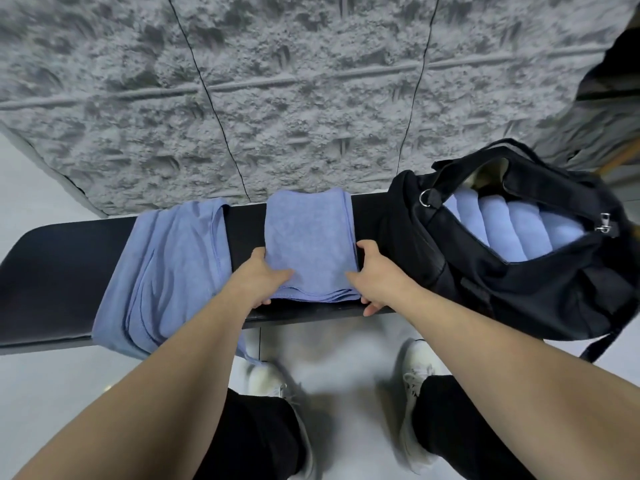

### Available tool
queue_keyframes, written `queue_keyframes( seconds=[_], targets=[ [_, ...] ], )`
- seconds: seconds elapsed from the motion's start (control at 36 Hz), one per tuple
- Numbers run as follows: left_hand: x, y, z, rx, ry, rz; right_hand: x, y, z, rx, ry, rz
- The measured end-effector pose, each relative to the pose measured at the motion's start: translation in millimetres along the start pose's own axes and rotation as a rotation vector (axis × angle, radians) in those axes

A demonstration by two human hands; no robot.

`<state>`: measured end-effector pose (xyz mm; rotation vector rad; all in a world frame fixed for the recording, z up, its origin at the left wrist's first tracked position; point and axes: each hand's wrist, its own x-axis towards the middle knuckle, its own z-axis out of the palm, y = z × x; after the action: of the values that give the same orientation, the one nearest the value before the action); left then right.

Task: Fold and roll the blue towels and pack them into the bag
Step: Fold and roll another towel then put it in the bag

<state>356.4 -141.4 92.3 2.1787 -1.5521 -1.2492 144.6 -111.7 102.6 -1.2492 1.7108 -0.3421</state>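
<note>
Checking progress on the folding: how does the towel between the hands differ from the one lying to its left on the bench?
The folded towel is a narrow, layered rectangle lying wholly on the bench; the loose towel is wider, rumpled, and hangs over the bench's front edge. The left hand and right hand grip the folded towel's near corners; nothing touches the loose towel. Both are the same blue.

Blue towels point(310, 237) looking soft, matt terry cloth; black bag point(519, 285) showing matt woven fabric, shiny metal ring point(428, 198); counter point(52, 271) looking smooth, dark; wall point(277, 98) showing rough grey texture.
</note>
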Motion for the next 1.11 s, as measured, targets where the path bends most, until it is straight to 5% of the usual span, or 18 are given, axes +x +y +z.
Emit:
queue_keyframes(
  seconds=[0.14, 0.25, 0.33, 0.5, 0.97, 1.11],
  targets=[
    [-7.2, -0.6, 4.4, 0.341, 0.138, 0.139, -5.0, 11.7, -1.0, -0.169, 0.013, -0.081],
    [-16.3, 2.7, 6.4, 0.734, 0.377, 0.542, -10.1, 16.9, 2.6, -0.455, 0.080, -0.228],
    [-21.5, 2.0, 9.3, 0.706, 0.256, 0.753, -13.2, 14.8, 5.9, -0.596, 0.142, -0.433],
    [-23.0, -4.7, 16.4, 0.686, 0.003, 0.717, -11.7, 12.0, 18.1, -0.661, 0.041, -0.753],
    [-26.8, 2.2, 27.5, 0.635, -0.028, 0.734, -9.3, 8.9, 3.4, -1.139, -0.019, -0.640],
    [-30.1, 6.4, 36.5, 0.682, -0.073, 0.744, -10.3, 16.8, 0.3, -1.092, -0.007, -0.637]
  ],
)
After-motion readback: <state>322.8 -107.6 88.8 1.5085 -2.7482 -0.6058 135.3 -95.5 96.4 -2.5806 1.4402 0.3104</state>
